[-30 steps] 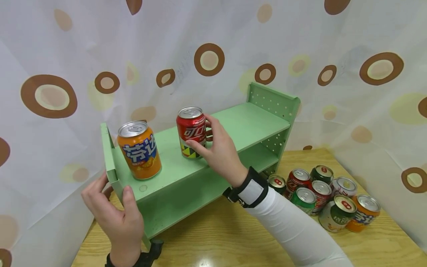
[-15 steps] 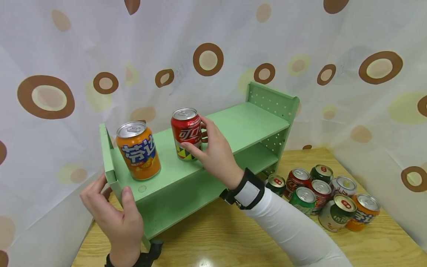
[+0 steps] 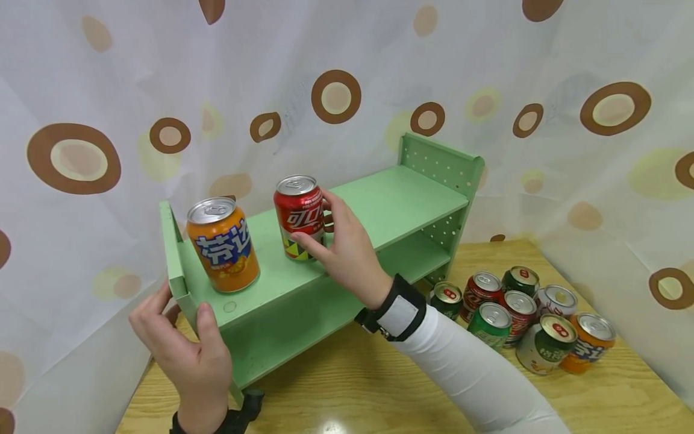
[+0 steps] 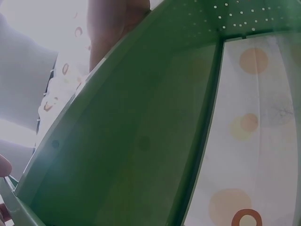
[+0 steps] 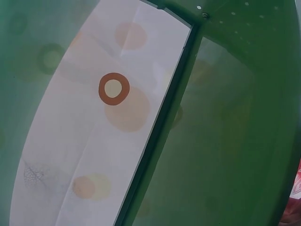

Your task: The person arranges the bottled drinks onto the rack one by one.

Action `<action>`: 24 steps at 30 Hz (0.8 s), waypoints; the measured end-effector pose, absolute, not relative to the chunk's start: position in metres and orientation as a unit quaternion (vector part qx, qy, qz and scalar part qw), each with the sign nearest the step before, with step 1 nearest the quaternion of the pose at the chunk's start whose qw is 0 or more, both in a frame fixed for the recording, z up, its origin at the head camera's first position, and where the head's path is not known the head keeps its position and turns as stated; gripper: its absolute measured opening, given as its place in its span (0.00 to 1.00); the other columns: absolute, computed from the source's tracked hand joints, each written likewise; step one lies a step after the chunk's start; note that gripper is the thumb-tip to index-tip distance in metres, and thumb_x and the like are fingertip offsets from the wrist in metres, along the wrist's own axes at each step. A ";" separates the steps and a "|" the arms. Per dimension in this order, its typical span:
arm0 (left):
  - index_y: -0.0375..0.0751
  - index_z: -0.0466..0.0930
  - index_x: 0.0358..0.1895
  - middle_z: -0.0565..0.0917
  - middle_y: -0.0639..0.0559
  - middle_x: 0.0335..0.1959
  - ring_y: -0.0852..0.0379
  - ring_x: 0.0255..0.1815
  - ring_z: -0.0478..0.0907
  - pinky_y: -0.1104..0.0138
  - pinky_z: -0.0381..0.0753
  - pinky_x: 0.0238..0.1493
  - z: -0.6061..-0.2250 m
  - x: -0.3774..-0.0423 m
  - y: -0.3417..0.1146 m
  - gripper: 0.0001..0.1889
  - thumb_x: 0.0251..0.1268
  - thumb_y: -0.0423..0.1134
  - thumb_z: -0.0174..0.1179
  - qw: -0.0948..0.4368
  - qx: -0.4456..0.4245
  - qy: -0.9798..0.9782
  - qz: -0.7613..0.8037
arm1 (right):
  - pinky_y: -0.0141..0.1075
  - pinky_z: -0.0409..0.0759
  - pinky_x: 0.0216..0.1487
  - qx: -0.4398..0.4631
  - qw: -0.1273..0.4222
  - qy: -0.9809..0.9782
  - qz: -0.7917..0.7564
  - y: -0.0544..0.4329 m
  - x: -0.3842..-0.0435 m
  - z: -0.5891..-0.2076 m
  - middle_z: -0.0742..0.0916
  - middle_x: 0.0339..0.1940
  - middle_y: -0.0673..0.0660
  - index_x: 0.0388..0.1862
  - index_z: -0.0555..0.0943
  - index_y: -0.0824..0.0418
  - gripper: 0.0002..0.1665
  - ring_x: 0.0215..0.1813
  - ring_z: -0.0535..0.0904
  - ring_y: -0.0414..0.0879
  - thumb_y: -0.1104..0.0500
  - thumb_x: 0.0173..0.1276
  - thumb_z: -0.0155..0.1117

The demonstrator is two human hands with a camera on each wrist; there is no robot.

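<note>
My right hand (image 3: 349, 253) grips a red cola can (image 3: 297, 217) from its right side, thumb in front and fingers behind. The can stands upright on the top board of a green two-tier shelf (image 3: 412, 193). Left of it, an orange Fanta can (image 3: 223, 244) stands upright close to the shelf's left end panel. My left hand (image 3: 187, 355) holds that panel's front corner between thumb and fingers. From below, the left wrist view shows the board's underside, with a fingertip (image 4: 3, 167) at its left edge. In the right wrist view, a sliver of the red can shows at the right edge.
Several more cans stand grouped on the wooden table (image 3: 347, 398) at the right, among them a green can (image 3: 490, 325), a green-and-white can (image 3: 546, 346) and another orange can (image 3: 590, 340). A patterned curtain (image 3: 379, 54) hangs close behind the shelf.
My right hand has moved the red cola can a little to the left along the top board, nearer the Fanta can. My left hand stays at the panel.
</note>
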State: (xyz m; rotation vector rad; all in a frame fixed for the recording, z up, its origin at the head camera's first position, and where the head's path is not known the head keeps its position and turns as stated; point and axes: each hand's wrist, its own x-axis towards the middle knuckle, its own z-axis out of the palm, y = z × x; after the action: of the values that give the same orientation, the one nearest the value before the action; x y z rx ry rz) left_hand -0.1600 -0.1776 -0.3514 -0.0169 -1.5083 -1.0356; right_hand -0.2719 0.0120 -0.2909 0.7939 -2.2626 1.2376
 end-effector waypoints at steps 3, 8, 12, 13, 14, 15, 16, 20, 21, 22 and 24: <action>0.27 0.71 0.65 0.70 0.54 0.59 0.59 0.62 0.66 0.73 0.72 0.56 -0.351 -0.160 -0.177 0.27 0.59 0.31 0.52 0.611 -0.008 -0.652 -0.449 | 0.42 0.84 0.58 0.288 0.220 -0.819 0.446 0.011 -0.271 -0.290 0.79 0.64 0.60 0.78 0.62 0.63 0.47 0.62 0.78 0.50 0.51 0.68 0.73; 0.27 0.71 0.65 0.70 0.53 0.59 0.60 0.62 0.66 0.73 0.72 0.56 -0.351 -0.159 -0.177 0.27 0.59 0.31 0.52 0.609 -0.006 -0.655 -0.448 | 0.42 0.84 0.59 0.288 0.218 -0.822 0.441 0.011 -0.270 -0.290 0.79 0.65 0.60 0.79 0.61 0.63 0.47 0.63 0.77 0.51 0.51 0.68 0.72; 0.27 0.71 0.65 0.70 0.52 0.60 0.59 0.62 0.66 0.73 0.72 0.56 -0.351 -0.159 -0.177 0.27 0.59 0.31 0.52 0.609 -0.006 -0.655 -0.448 | 0.44 0.82 0.62 0.293 0.206 -0.825 0.437 0.014 -0.267 -0.292 0.77 0.68 0.60 0.81 0.59 0.62 0.49 0.66 0.76 0.52 0.51 0.69 0.72; 0.27 0.71 0.65 0.70 0.52 0.59 0.59 0.62 0.66 0.73 0.72 0.56 -0.351 -0.159 -0.177 0.27 0.59 0.31 0.52 0.609 -0.007 -0.654 -0.449 | 0.44 0.82 0.64 0.294 0.204 -0.826 0.436 0.015 -0.265 -0.293 0.77 0.69 0.60 0.82 0.58 0.62 0.49 0.67 0.76 0.52 0.50 0.69 0.71; 0.27 0.71 0.65 0.71 0.50 0.60 0.59 0.63 0.66 0.73 0.72 0.56 -0.351 -0.159 -0.178 0.27 0.59 0.31 0.52 0.609 -0.008 -0.654 -0.449 | 0.45 0.81 0.65 0.294 0.204 -0.827 0.434 0.017 -0.264 -0.294 0.76 0.70 0.60 0.82 0.57 0.62 0.50 0.68 0.75 0.52 0.50 0.70 0.71; 0.27 0.71 0.65 0.71 0.50 0.60 0.59 0.63 0.66 0.73 0.72 0.56 -0.350 -0.159 -0.178 0.27 0.59 0.31 0.52 0.608 -0.008 -0.654 -0.449 | 0.45 0.81 0.66 0.293 0.206 -0.828 0.432 0.020 -0.262 -0.296 0.76 0.71 0.60 0.82 0.57 0.62 0.50 0.68 0.76 0.53 0.50 0.70 0.70; 0.27 0.71 0.65 0.70 0.50 0.60 0.59 0.63 0.66 0.73 0.72 0.56 -0.350 -0.159 -0.178 0.27 0.60 0.31 0.52 0.608 -0.009 -0.655 -0.449 | 0.46 0.80 0.66 0.292 0.210 -0.827 0.431 0.023 -0.261 -0.297 0.76 0.71 0.60 0.83 0.57 0.62 0.50 0.68 0.76 0.53 0.50 0.71 0.70; 0.28 0.71 0.65 0.70 0.52 0.60 0.59 0.63 0.65 0.73 0.71 0.56 -0.351 -0.159 -0.179 0.27 0.60 0.31 0.52 0.603 -0.009 -0.659 -0.450 | 0.47 0.79 0.66 0.284 0.248 -0.820 0.431 0.043 -0.258 -0.301 0.78 0.70 0.60 0.80 0.61 0.64 0.44 0.66 0.78 0.54 0.52 0.72 0.69; 0.28 0.71 0.65 0.70 0.53 0.60 0.59 0.63 0.65 0.73 0.71 0.56 -0.351 -0.159 -0.179 0.27 0.60 0.31 0.52 0.601 -0.009 -0.661 -0.449 | 0.48 0.79 0.66 0.281 0.258 -0.816 0.434 0.049 -0.258 -0.301 0.79 0.69 0.60 0.79 0.62 0.64 0.43 0.65 0.78 0.54 0.53 0.72 0.68; 0.28 0.71 0.65 0.70 0.53 0.60 0.59 0.63 0.65 0.73 0.71 0.56 -0.351 -0.158 -0.179 0.27 0.60 0.31 0.52 0.600 -0.008 -0.662 -0.449 | 0.48 0.79 0.66 0.278 0.269 -0.813 0.436 0.055 -0.258 -0.301 0.80 0.68 0.60 0.78 0.64 0.64 0.41 0.64 0.79 0.55 0.54 0.72 0.68; 0.28 0.70 0.66 0.69 0.53 0.60 0.60 0.63 0.65 0.72 0.71 0.56 -0.351 -0.158 -0.179 0.27 0.60 0.31 0.52 0.597 -0.008 -0.665 -0.449 | 0.48 0.79 0.65 0.269 0.288 -0.808 0.438 0.069 -0.258 -0.301 0.81 0.67 0.59 0.75 0.67 0.65 0.37 0.63 0.79 0.55 0.56 0.72 0.68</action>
State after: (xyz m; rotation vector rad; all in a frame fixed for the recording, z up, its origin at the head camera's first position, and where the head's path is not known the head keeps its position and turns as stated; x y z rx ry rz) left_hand -0.1577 -0.1794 -0.3508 -0.0176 -1.5434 -1.0429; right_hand -0.2581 0.0692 -0.3008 0.7172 -2.1579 1.1684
